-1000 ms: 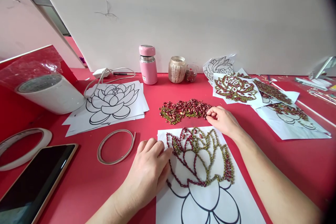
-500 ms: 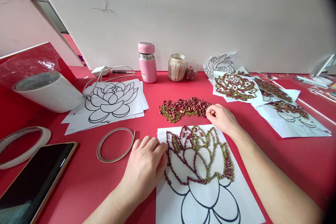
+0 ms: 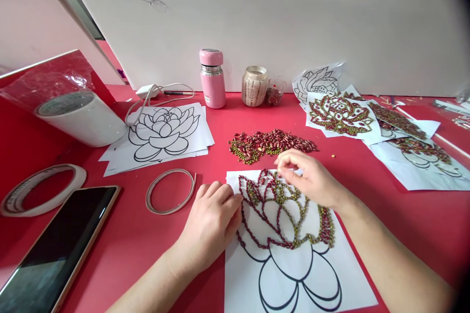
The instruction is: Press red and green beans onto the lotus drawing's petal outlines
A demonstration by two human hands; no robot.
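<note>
resting at the left edge of the paper (image 3: pixel 244 288), the left hand (image 3: pixel 215 222) is loosely curled; i cannot tell if it grips the edge. the right hand (image 3: pixel 312 178) is over the top of the flower drawing (image 3: pixel 293 279), thumb and forefinger bent together, though what they hold cannot be told. the paper lies flat on the red tabletop (image 3: pixel 235 120), just below the bean pile (image 3: pixel 273 142).
</note>
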